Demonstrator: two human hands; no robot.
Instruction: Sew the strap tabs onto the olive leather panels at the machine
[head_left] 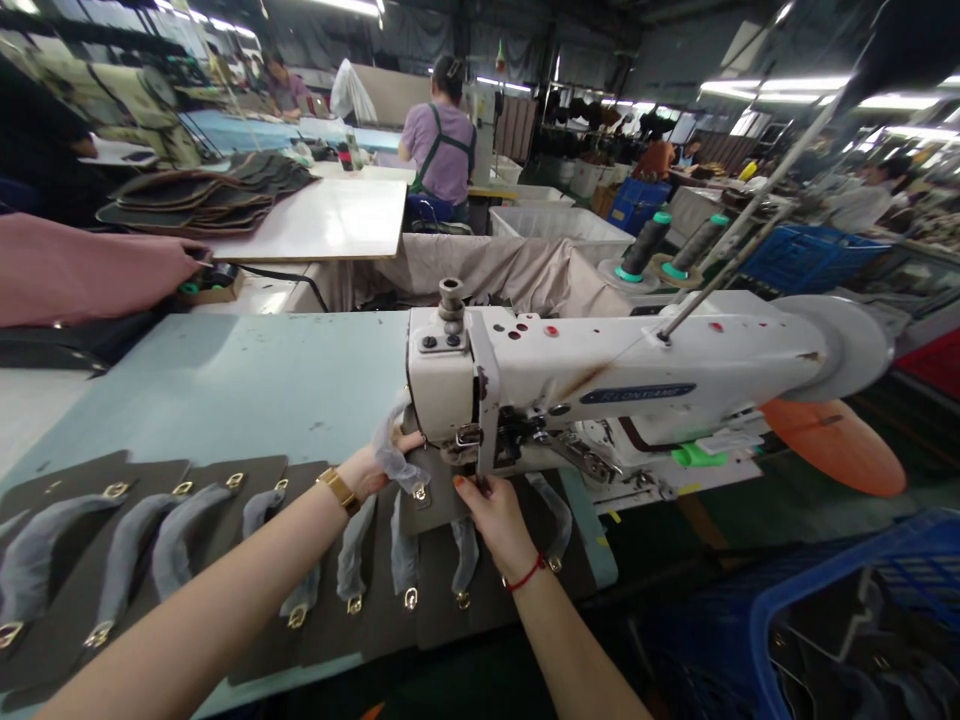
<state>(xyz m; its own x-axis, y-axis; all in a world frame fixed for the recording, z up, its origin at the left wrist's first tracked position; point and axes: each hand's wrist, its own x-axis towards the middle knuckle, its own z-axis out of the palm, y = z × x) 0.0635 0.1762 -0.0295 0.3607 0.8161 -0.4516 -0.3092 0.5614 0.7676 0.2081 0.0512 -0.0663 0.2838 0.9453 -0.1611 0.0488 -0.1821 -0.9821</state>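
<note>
A dark grey-brown bag panel lies under the head of a white sewing machine. On it is a curved handle wrapped in clear film, with a gold buckle. My left hand grips the panel's left side, partly behind the wrapped handle. My right hand pinches the panel's right edge beside the presser foot, thumb on top. The needle is hidden by the machine head. Similar panels with wrapped handles overlap along the table's near side, under my forearms.
The pale blue-green table extends left. At lower right stands a blue crate with more panels. An orange disc sits below the handwheel. Thread cones stand behind the machine. A person in a purple shirt sits further back.
</note>
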